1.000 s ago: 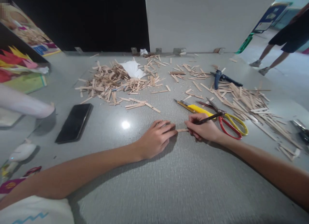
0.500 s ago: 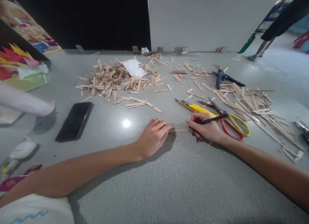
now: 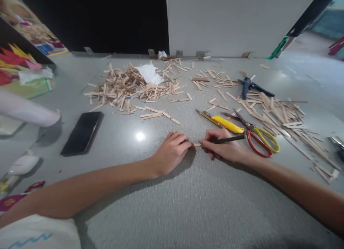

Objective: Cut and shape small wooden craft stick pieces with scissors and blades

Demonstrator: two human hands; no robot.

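Note:
My left hand (image 3: 172, 152) lies on the grey table (image 3: 188, 206) with its fingers curled down onto one end of a thin wooden stick (image 3: 197, 144). My right hand (image 3: 221, 147) is closed round a dark pencil (image 3: 228, 139), whose tip sits on the same stick just right of my left fingertips. Only a short bit of the stick shows between the two hands.
A yellow utility knife (image 3: 223, 122) and red-and-yellow scissors (image 3: 255, 134) lie just beyond my right hand. Piles of cut wooden sticks (image 3: 126, 87) spread across the back, more sticks (image 3: 279, 114) at the right, with a blue glue gun (image 3: 248, 86). A black phone (image 3: 82, 132) lies at left.
My right hand has slid left along the stick toward my left hand, so less of the stick shows. The pencil now lies flatter. A person at the far right has walked out of view.

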